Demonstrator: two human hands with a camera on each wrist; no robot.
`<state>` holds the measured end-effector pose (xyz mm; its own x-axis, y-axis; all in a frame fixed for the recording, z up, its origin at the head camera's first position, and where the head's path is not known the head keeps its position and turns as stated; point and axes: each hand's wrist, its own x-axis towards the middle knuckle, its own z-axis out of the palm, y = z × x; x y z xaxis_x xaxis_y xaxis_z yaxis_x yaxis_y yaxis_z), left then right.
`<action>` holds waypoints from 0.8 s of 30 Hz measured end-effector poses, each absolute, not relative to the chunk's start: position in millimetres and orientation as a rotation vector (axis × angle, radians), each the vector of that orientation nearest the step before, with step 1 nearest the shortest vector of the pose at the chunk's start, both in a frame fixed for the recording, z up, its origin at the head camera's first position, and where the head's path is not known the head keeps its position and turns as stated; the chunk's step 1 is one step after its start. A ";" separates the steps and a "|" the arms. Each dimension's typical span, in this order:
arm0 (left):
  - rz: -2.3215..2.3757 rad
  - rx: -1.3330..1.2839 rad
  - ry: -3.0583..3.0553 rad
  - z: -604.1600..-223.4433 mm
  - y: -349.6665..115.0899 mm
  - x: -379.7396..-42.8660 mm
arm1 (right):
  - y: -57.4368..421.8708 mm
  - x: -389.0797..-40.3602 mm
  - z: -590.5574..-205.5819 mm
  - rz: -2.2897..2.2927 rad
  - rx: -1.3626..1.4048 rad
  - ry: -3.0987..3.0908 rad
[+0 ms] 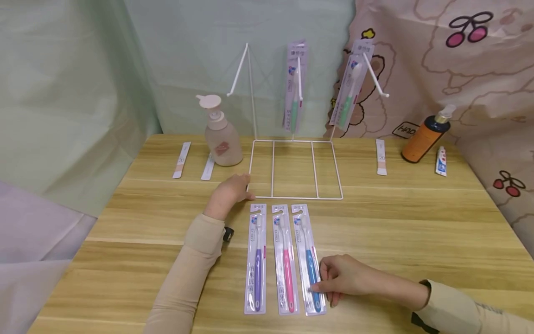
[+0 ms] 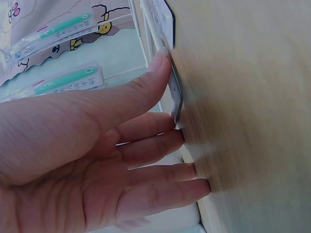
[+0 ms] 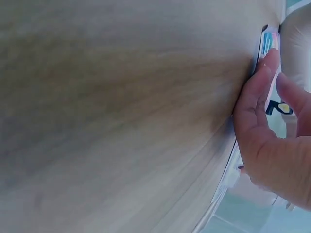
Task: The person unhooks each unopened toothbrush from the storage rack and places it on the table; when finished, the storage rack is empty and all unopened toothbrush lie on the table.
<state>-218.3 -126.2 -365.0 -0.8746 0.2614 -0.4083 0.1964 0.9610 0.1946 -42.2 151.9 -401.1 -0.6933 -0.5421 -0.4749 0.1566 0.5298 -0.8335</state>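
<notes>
My left hand [image 1: 231,192] is at the near left corner of a white wire display rack [image 1: 295,198]. Its thumb touches the wire, and its fingers [image 2: 160,171] extend fairly straight down to the tabletop. Three packaged toothbrushes lie side by side before the rack: a purple toothbrush [image 1: 257,278], a pink toothbrush [image 1: 287,278] and a blue toothbrush [image 1: 311,264]. With curled fingers, my right hand [image 1: 344,276] pinches the right edge of the blue toothbrush's pack, thumb on top. Packaged green toothbrushes [image 1: 294,111] hang on the rack's middle hook, others [image 1: 345,109] on the right hook.
A pale pump bottle [image 1: 224,141] stands left of the rack, partly over a white sachet [image 1: 207,168]. Another sachet [image 1: 181,160] lies farther left, a third [image 1: 381,157] to the right. An orange bottle [image 1: 426,139] and a small toothpaste tube [image 1: 441,161] are at the far right.
</notes>
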 end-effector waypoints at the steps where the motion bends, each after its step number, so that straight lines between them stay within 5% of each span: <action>1: 0.205 0.329 2.668 -364.9 -125.6 -218.3 | 153.0 -42.8 -401.4 -1.211 -0.325 2.025; 10: 0.261 0.322 2.678 -366.2 -128.0 -215.5 | 158.9 -70.4 -397.1 -1.399 -0.456 1.966; 24: 0.226 0.355 2.677 -368.5 -131.6 -218.2 | 156.2 -187.5 -365.5 -1.485 -0.432 2.337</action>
